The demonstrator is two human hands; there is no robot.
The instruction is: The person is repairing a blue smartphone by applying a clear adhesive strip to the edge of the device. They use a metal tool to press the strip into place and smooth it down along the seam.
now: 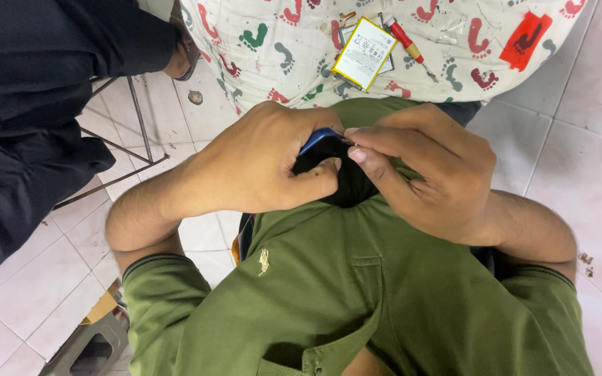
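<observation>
My left hand (pixel 259 163) wraps around a blue-edged phone (pixel 317 138), which it holds close to my green shirt; most of the phone is hidden by the fingers. My right hand (pixel 426 174) pinches at the phone's upper edge with thumb and forefinger, and something thin shows between the fingertips, too small to tell what. Both forearms come in from the sides.
A cloth with coloured footprint marks (pixel 454 49) covers a surface ahead; on it lie a flat yellow-edged battery (pixel 364 52) and a red-handled screwdriver (pixel 407 45). A person in black clothes (pixel 29 104) is at the left. White floor tiles (pixel 587 160) surround me.
</observation>
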